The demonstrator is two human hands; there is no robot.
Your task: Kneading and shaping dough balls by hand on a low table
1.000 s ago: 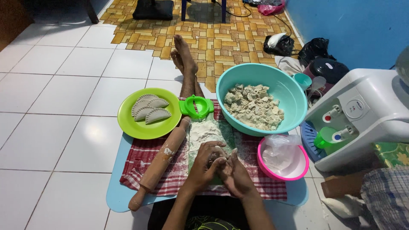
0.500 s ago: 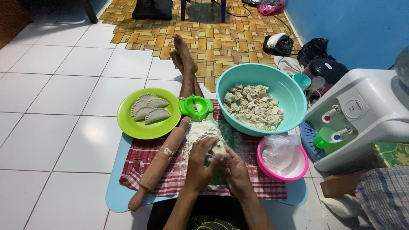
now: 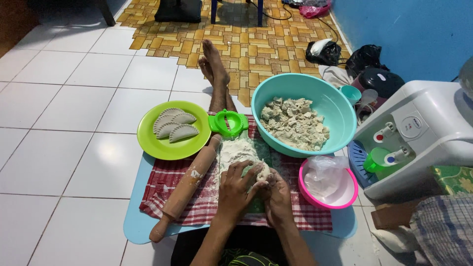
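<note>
While both hands cup it, dough (image 3: pixel 261 173) sits lower centre on floured mat (image 3: pixel 236 150): left hand (image 3: pixel 235 189) fingers curled over it, right hand (image 3: pixel 277 194) fingers pressed against its right side. Rolling pin (image 3: pixel 185 189) left.

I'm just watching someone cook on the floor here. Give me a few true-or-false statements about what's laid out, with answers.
1. Both hands, left hand and right hand, press one lump of dough. True.
2. The green plate holds folded pastries. True.
3. The rolling pin lies inside the teal bowl. False: it rests on the checked cloth, left of the hands.
4. The pink bowl is full of crumbly filling. False: it holds a clear plastic bag; the filling is in the teal bowl.
</note>
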